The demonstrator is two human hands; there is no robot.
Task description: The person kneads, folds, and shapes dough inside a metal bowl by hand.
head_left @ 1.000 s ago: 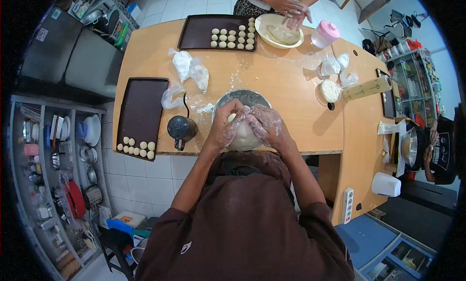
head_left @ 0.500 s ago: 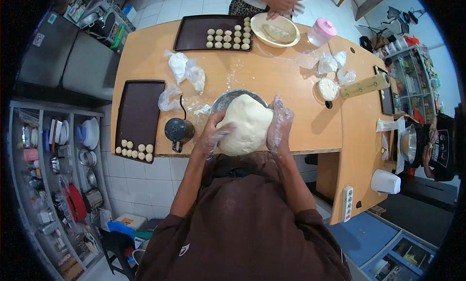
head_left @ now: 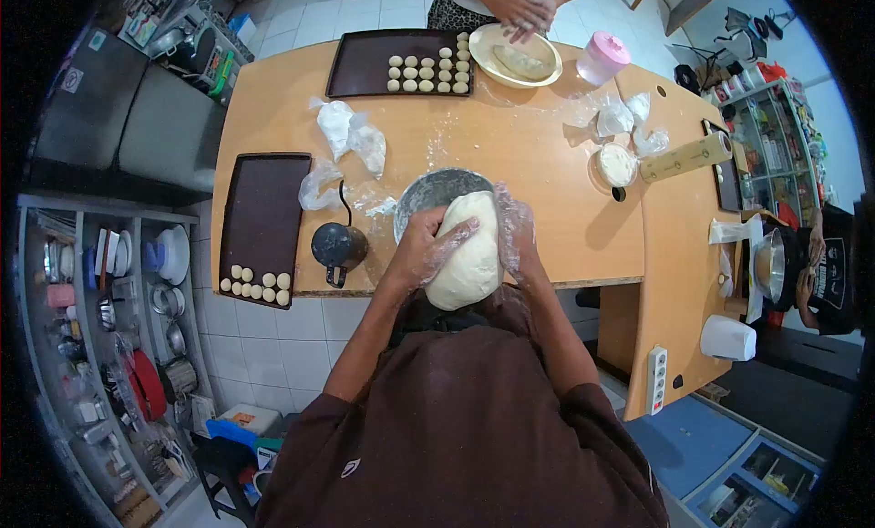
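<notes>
A large pale lump of dough (head_left: pixel 468 259) is held up between my two hands, in front of my body and over the table's near edge. My left hand (head_left: pixel 436 247) presses on its left side, flour on the fingers. On the opposite side, my right hand (head_left: pixel 517 232) is against the dough, its skin coated with white flour. Partly covered by the dough and my left hand, a metal bowl (head_left: pixel 421 193) with a floury inside stands on the table. A dark jug (head_left: pixel 338 246) is to the left of the bowl.
Dark trays with small dough balls lie at the left (head_left: pixel 264 200) and the back (head_left: pixel 374 59). Flour bags (head_left: pixel 351 134) sit between them. Across the table, another person's hands (head_left: pixel 529 16) are above a cream bowl (head_left: pixel 488 63). A cling-film roll (head_left: pixel 685 157) lies right.
The dough has turned and been squeezed narrower between my hands, uncovering more of the metal bowl. My left hand has moved right and inward. The other person's hands have come together.
</notes>
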